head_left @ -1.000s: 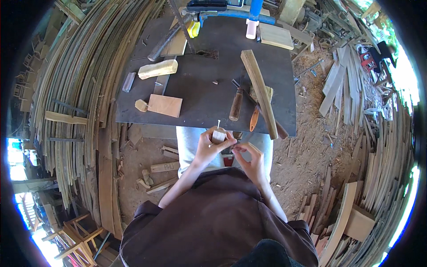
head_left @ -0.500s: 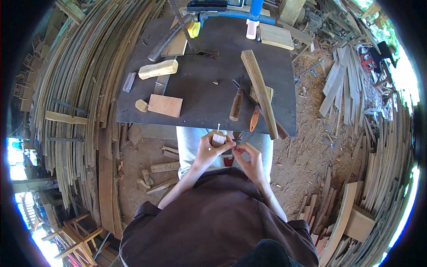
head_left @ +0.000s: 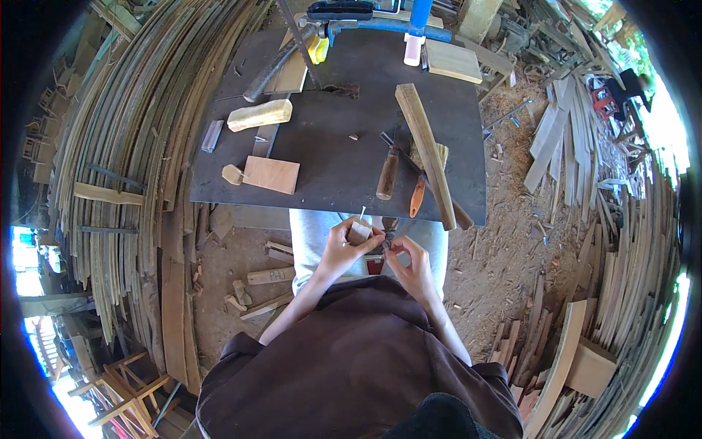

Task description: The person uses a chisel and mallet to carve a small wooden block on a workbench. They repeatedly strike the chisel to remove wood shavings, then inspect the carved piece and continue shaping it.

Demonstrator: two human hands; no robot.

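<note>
My left hand (head_left: 342, 249) grips a small pale wooden piece (head_left: 359, 231) with a thin white stick poking up from it, held over my lap just below the near edge of the dark worktable (head_left: 329, 157). My right hand (head_left: 411, 265) is pinched on a small dark tool (head_left: 386, 245) whose tip meets the wooden piece. Both hands sit close together, touching the same piece.
On the table lie a long wooden bar (head_left: 426, 154), a brown-handled tool (head_left: 387, 174), an orange-handled tool (head_left: 417, 199), a flat wood square (head_left: 271, 175), a pale block (head_left: 259, 115) and a blue clamp (head_left: 380, 22). Curved wooden strips (head_left: 124, 161) pile at left; offcuts (head_left: 585, 329) at right.
The hands stay together over the lap; the wooden piece has shifted slightly between the fingers. Nothing on the table has moved.
</note>
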